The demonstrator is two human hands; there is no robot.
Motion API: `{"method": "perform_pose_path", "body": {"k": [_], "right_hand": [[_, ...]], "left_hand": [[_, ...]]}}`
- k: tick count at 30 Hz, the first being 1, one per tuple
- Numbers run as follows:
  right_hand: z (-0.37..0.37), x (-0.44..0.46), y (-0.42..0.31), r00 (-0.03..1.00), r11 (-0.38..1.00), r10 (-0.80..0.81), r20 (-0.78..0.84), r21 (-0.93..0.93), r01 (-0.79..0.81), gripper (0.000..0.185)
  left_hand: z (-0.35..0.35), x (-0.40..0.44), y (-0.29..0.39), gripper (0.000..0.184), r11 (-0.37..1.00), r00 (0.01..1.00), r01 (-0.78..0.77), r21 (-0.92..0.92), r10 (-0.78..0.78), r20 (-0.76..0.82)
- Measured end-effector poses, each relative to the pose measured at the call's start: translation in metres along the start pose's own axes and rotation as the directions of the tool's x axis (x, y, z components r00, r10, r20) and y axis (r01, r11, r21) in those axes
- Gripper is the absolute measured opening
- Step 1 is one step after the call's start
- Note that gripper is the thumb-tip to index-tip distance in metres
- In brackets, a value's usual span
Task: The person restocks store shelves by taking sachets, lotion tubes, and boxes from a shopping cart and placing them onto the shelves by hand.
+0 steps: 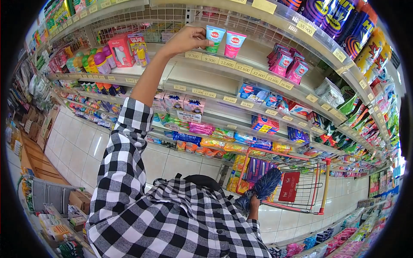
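My left hand (189, 41) reaches up to a shelf, its fingers closed on the side of a blue-and-green Autan tube (214, 38), which stands upright on its cap end. Just right of it stands a pink Autan tube (234, 44), apart from my fingers. Low by my side, my right hand (254, 206) is wrapped round a dark blue fluffy duster (267, 182). The duster's handle is hidden by the hand and fluff.
A shopping cart (322, 189) with a red sign stands to my right, beside the duster. Pink sachets (282, 63) sit farther right on the shelf, whose front edge carries price tags (227, 62). A red-pink box (121, 50) is at left. Spray cans (344, 21) line the shelf above.
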State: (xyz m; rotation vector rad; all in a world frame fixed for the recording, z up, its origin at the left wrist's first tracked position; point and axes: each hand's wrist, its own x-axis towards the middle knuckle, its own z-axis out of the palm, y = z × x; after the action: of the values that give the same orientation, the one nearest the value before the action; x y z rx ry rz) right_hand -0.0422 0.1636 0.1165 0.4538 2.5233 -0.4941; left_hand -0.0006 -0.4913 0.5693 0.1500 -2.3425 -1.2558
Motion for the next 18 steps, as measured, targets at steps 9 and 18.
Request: {"method": "perform_pose_path", "body": {"k": [9, 18], "right_hand": [[0.004, 0.011, 0.009, 1.000, 0.999, -0.014, -0.006, 0.051, 0.015, 0.085], [-0.003, 0.000, 0.001, 1.000, 1.000, 0.004, 0.017, 0.012, -0.004, 0.089]], "left_hand": [[0.002, 0.004, -0.010, 0.028, 0.998, 1.000, -0.029, -0.054, 0.029, 0.003], [0.003, 0.001, -0.005, 0.026, 0.998, 0.999, -0.039, -0.044, 0.039, -0.006]]}}
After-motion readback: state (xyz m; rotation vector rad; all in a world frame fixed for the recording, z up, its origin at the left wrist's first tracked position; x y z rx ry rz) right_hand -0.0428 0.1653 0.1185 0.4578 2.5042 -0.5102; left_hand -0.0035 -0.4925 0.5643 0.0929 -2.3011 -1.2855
